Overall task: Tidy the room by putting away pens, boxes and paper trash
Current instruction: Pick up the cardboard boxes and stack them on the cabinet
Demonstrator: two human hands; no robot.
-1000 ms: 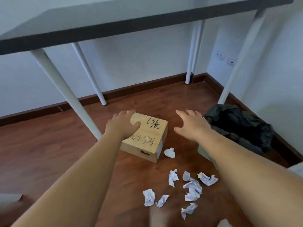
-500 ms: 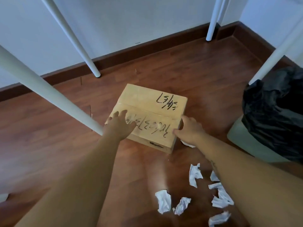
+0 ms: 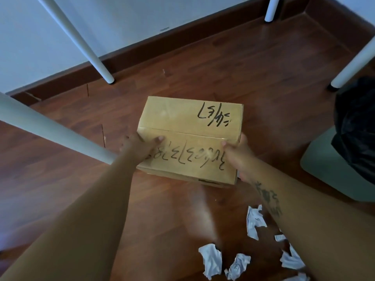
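1. Cardboard box (image 3: 189, 138) sits on the dark wooden floor (image 3: 263, 78), under a table whose white legs show around it. Its flat top faces the camera, with black handwriting scrawled across it (the marks read upside down from here).

2. Left hand (image 3: 140, 146) clamps the box's left side. The thumb lies over the top edge, and the fingers (image 3: 125, 140) curl down the side wall, where they are blurred.

3. Right hand (image 3: 236, 153) clamps the opposite, right side in the same manner, thumb on top near the edge and the remaining fingers wrapped around the side, mostly hidden by the box.

4. Whether the box rests on the boards or is raised slightly off them cannot be told; its near bottom edge is soft with blur.

5. Crumpled paper scraps (image 3: 212, 260) lie scattered on the floor near the camera, to the right of centre, well apart from the box. Some pieces are partly covered by the right forearm.

6. Bin (image 3: 324, 165), pale grey-green and lined with a black bag (image 3: 357, 126), stands at the right edge, near the box but not touching it.

7. Nearest table leg (image 3: 50, 130) slants across the left of the view and crosses in front of the left forearm. Another leg (image 3: 81, 43) stands farther back by the skirting board (image 3: 142, 51), and one more (image 3: 353, 63) meets the floor just beside the bag.
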